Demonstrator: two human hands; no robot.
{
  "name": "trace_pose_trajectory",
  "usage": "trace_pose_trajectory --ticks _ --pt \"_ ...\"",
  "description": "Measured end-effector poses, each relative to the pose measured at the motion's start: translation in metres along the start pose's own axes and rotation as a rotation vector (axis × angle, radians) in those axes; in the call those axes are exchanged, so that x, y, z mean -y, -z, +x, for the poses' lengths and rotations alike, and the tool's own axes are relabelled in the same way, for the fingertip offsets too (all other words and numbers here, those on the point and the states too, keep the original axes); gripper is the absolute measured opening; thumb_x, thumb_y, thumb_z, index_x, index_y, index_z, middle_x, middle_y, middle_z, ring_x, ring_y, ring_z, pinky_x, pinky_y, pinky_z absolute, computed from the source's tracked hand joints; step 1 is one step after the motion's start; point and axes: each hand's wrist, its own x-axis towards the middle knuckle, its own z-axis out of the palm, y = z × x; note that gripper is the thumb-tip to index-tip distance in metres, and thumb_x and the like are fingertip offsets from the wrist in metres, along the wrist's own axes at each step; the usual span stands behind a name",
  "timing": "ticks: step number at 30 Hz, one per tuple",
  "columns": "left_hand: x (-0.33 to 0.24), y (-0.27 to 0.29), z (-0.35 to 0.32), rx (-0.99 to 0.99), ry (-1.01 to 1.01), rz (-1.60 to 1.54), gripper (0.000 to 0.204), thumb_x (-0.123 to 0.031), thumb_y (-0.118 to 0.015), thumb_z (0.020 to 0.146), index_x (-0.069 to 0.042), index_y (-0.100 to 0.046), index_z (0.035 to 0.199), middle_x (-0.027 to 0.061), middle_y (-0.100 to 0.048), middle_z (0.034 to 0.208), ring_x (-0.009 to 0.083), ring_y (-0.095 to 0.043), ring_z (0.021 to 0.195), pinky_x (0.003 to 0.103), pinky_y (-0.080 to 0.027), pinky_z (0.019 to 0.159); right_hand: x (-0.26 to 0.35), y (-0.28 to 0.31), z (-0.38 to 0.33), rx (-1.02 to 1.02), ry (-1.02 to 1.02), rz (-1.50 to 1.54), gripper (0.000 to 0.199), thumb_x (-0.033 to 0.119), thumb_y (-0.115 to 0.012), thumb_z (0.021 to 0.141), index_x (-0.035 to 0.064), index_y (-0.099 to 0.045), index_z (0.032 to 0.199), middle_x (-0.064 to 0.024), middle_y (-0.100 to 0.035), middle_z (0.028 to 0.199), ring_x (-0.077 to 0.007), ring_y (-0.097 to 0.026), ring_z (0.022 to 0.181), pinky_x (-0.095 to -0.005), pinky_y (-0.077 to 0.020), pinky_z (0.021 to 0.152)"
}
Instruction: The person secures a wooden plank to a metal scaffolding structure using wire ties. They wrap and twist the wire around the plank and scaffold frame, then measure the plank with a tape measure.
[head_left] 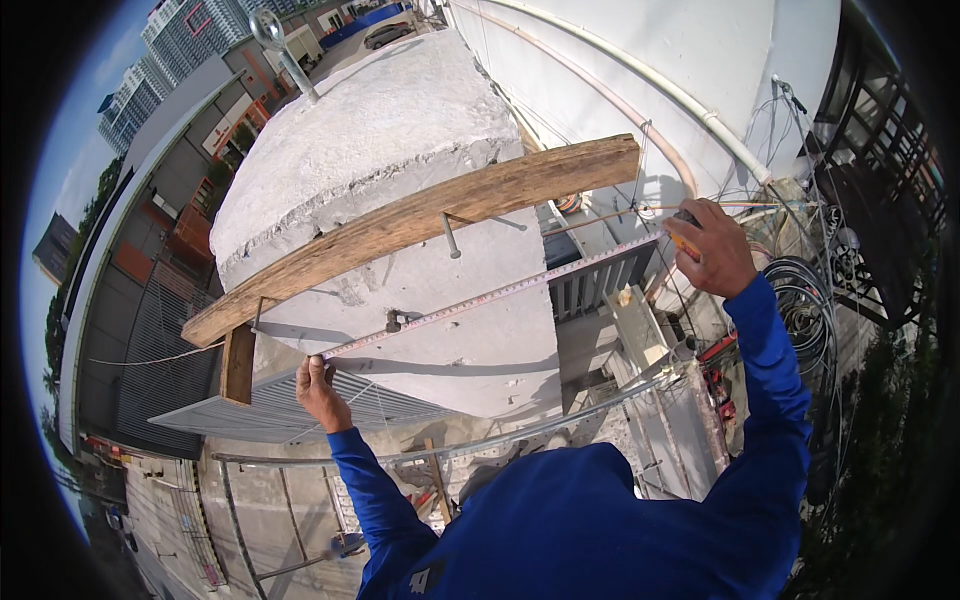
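Note:
A tape measure's blade (490, 297) is pulled out across the face of a rough concrete block (460, 345). My left hand (323, 395) pinches the blade's free end near the block's lower left. At the right, beyond the block's edge, my right hand (717, 250) is closed around the orange and black tape measure case (685, 243). Above the blade a long wooden plank (430, 225) lies across the block, with a bent nail or bolt (451, 238) sticking out beneath it. A small metal fitting (395, 320) protrudes from the concrete just above the blade.
A short wooden piece (237, 365) hangs below the plank's left end. A metal scaffold rail (500, 440) curves below me, with ground far beneath. Coiled black cables (803, 305) and loose wires crowd the right. Pipes (690, 100) run along the white wall.

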Motion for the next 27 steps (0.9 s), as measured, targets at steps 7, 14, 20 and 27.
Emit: trace_pose_trajectory --ticks 7,14,20,27 --pt "0.001 0.002 0.002 -0.002 0.025 0.006 0.022 -0.019 -0.064 0.093 -0.001 -0.066 0.104 0.002 -0.065 0.09 0.0096 -0.06 0.08 0.023 -0.05 0.07 -0.002 -0.001 0.0 -0.001 0.009 -0.007 0.04 0.011 -0.065 0.066 0.0075 -0.065 0.106 -0.0134 -0.056 0.111 -0.0334 -0.055 0.104 -0.0425 -0.0483 0.086" --pt "-0.003 0.001 0.002 0.007 0.032 0.035 0.022 -0.02 -0.064 0.093 -0.002 -0.065 0.104 0.0019 -0.064 0.091 0.0096 -0.06 0.081 0.024 -0.05 0.071 -0.009 -0.008 -0.003 -0.051 0.045 -0.018 0.043 0.015 -0.065 0.069 0.0135 -0.064 0.112 -0.015 -0.055 0.112 -0.0338 -0.055 0.102 -0.0443 -0.0482 0.083" --pt "-0.001 0.005 0.001 0.03 0.04 0.012 0.022 -0.021 -0.064 0.093 -0.003 -0.065 0.105 0.0021 -0.065 0.091 0.0105 -0.061 0.084 0.025 -0.05 0.071 -0.011 -0.01 -0.005 -0.069 0.066 -0.01 0.046 0.015 -0.065 0.068 0.0162 -0.061 0.114 -0.0158 -0.055 0.111 -0.0343 -0.055 0.099 -0.0448 -0.0482 0.078" --pt "-0.002 0.0 -0.002 0.027 0.049 0.014 0.022 -0.021 -0.064 0.093 -0.002 -0.065 0.105 0.0026 -0.065 0.093 0.0104 -0.061 0.085 0.024 -0.05 0.072 -0.012 -0.005 -0.004 -0.04 0.048 -0.016 0.042 0.015 -0.065 0.069 0.0143 -0.063 0.112 -0.0152 -0.056 0.111 -0.0335 -0.054 0.101 -0.0439 -0.0476 0.081"
